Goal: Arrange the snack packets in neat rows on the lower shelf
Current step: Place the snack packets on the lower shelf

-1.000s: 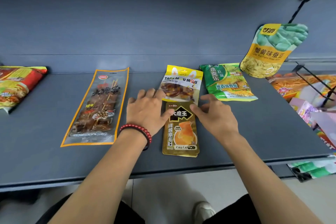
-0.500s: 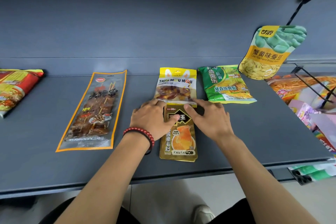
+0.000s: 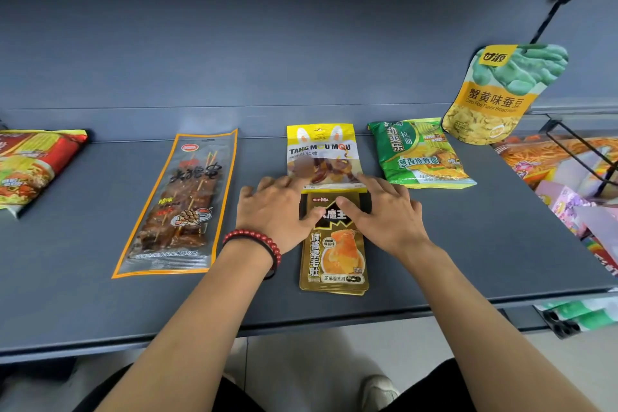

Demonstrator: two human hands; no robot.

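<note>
A gold and black packet (image 3: 334,254) lies flat near the middle of the dark grey shelf (image 3: 468,244). Behind it sits a yellow candy packet (image 3: 321,154). My left hand (image 3: 274,211), with a red bead bracelet, rests flat at the gold packet's top left, fingertips touching the yellow packet's lower edge. My right hand (image 3: 384,214) lies flat on the top right, its thumb across the gold packet's black label. A long orange-edged skewer packet (image 3: 182,204) lies to the left, a green noodle packet (image 3: 418,154) to the right.
A red noodle packet (image 3: 30,164) lies at the shelf's far left. A yellow-green bean pouch (image 3: 501,94) leans upright at the back right. A wire rack (image 3: 585,157) and colourful goods fill the right side beyond the shelf end. The shelf's front edge (image 3: 301,328) runs below my wrists.
Both hands have slid forward from the gold packet's sides to its top corners, fingertips now reaching the yellow packet's lower edge. The yellow packet sits straighter behind the gold one.
</note>
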